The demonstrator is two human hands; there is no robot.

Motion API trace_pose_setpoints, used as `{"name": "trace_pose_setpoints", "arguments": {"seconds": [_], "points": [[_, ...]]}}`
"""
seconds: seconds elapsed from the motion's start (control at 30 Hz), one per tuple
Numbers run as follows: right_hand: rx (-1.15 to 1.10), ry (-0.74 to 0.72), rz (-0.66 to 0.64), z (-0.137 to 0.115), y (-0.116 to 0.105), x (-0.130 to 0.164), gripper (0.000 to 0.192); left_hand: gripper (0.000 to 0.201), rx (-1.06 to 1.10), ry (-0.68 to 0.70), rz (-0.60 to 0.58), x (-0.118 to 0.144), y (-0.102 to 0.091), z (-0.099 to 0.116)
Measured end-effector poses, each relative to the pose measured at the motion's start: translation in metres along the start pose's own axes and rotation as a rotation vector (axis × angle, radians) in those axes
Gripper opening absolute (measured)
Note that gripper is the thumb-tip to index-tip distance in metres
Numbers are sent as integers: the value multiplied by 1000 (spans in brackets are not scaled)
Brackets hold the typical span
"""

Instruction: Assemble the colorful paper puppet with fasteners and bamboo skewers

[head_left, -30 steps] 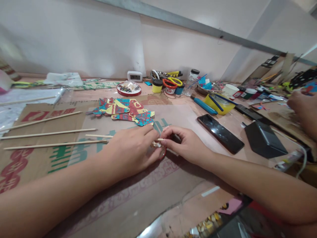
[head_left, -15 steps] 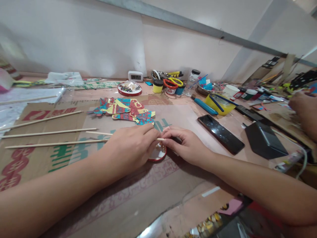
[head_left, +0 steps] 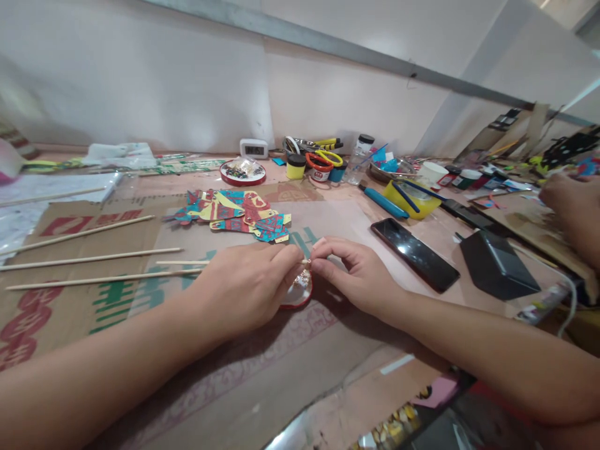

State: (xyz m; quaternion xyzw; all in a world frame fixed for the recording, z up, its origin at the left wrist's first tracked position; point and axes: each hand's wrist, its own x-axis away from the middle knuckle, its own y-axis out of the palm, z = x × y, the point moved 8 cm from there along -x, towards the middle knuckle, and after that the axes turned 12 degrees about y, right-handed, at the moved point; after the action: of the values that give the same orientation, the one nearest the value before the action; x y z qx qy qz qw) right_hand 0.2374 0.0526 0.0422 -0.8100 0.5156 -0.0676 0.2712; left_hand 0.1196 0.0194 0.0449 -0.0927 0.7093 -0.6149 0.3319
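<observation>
The left hand is pinching a stick, its tip projecting toward the right hand. The right grip is pinching a small piece, unclear in detail, at that tip. A dish is sitting below the hands, partly hidden. Other sticks are lying to the left; cutouts are lying beyond the hands, and a phone is resting on the desk at right

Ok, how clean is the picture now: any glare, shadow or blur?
Head view: a bright reflection on the phone; a soft shadow below the right hand; the stick tip too soft for fine detail; the clock digits hard to read.
</observation>
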Motion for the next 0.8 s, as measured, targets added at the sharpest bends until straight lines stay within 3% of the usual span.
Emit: {"name": "trace_pose_setpoints", "arguments": {"seconds": [0.37, 0.8], "points": [[-46, 77, -16, 5, 1, 2, 19, 16, -29, 3, -67, -1, 8, -2], [-78, 136, -26, 6, 2, 2, 26, 17, -27, -1, -62, 0, 10, -2]]}}
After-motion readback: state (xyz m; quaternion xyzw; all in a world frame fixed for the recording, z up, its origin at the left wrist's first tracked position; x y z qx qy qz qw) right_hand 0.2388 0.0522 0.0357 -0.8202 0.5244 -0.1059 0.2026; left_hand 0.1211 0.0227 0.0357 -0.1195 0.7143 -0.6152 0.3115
